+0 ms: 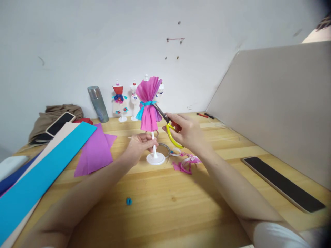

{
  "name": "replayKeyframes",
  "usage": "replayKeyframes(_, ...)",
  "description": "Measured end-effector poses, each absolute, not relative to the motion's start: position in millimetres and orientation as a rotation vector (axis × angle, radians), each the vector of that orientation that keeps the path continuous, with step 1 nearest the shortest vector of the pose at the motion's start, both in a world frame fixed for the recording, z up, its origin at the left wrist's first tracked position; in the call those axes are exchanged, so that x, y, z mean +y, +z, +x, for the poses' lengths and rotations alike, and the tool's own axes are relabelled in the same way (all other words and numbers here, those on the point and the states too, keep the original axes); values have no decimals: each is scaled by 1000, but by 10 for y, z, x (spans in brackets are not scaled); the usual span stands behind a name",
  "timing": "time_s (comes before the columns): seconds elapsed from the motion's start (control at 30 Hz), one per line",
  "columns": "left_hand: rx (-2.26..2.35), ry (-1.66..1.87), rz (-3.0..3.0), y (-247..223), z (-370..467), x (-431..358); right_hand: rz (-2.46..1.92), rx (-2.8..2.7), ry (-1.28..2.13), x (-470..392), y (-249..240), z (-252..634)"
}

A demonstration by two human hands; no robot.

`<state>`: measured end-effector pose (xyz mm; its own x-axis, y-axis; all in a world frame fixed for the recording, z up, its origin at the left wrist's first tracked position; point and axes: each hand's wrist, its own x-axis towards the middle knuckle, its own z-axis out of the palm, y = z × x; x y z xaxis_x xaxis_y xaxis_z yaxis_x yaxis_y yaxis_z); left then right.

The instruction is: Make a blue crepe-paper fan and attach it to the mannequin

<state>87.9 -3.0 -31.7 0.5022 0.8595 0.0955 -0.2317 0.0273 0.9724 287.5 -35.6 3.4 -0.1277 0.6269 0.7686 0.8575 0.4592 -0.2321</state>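
A miniature dress form stands upright on a round white base [155, 158], its body covered by a pink pleated paper dress [149, 119]. A turquoise paper band [147, 103] is tied round the dress's waist. My left hand [141, 144] is closed round the white stand pole [153, 139] below the skirt. In my right hand [184, 129] are scissors [171, 136] with yellow and red handles. Their dark blades point up and left, with the tips at the right side of the waist band. Whether the blades touch the band I cannot tell.
Pink paper scraps [190, 162] and rings lie right of the base. Purple paper [97, 151] and long turquoise paper [49, 175] lie at left, near a phone [61, 124]. A flask [98, 104] and dressed forms [119, 103] stand along the wall. Another phone [283, 182] lies at right.
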Motion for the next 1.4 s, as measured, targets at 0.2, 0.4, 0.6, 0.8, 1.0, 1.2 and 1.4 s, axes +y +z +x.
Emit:
replayKeyframes(0.2, 636, 915, 1272, -318, 873, -42, -1231, -1860, -334, -350, 29, 2861)
replayKeyframes(0.4, 616, 896, 1252, -309, 880, -60, -1245, -1847, -388, -335, -10, 2860)
replayKeyframes(0.6, 608, 861, 1220, -300, 884, -97, -1266, -1821, -518, -309, -61, 2869)
replayKeyframes(0.8, 605, 847, 1216, -292, 881, -112, -1280, -1814, -585, -339, -43, 2848)
replayKeyframes(1.0, 594, 843, 1228, -317, 888, -102, -1294, -1810, -580, -385, 1, 2825)
replayKeyframes(1.2, 570, 837, 1221, -331, 882, -96, -1298, -1814, -654, -412, 13, 2814)
replayKeyframes(1.4, 564, 836, 1246, -344, 884, -86, -1326, -1776, -800, -372, -11, 2828)
